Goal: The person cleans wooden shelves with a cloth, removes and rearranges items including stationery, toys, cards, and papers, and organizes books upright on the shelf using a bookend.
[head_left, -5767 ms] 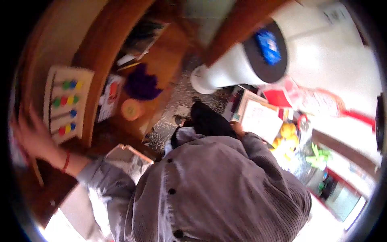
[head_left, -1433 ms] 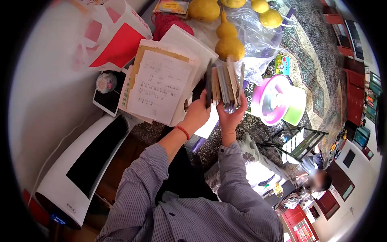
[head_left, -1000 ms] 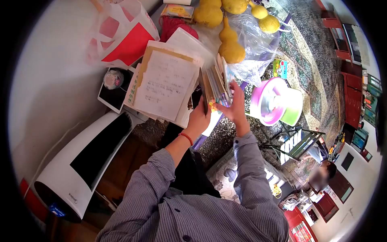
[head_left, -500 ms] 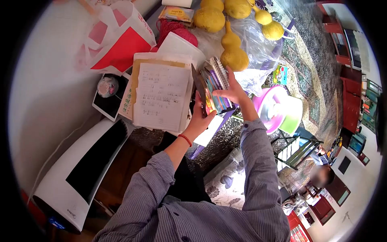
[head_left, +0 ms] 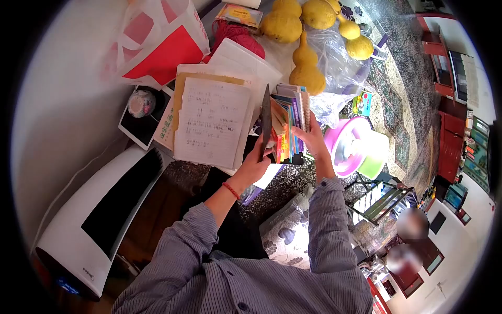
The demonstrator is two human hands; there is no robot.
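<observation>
My left hand is closed around the lower end of a dark flat panel, which stands upright along the left side of a row of books. Against the other side of that row, my right hand presses with its fingers around the outermost books and a spiral notebook. The books stand on edge between both hands, with orange, red and blue spines. What lies under them is mostly hidden. Left of my hands, a sheet of handwritten paper tops a pile of papers.
Yellow gourds lie on clear plastic at the back. A red-and-white bag stands at the back left, a white appliance at the near left. Right are a pink basin and a folding chair; people are beyond.
The row of books has turned more upright and shifted right with both hands. The dark panel now stands nearly vertical, and the books' spines show more.
</observation>
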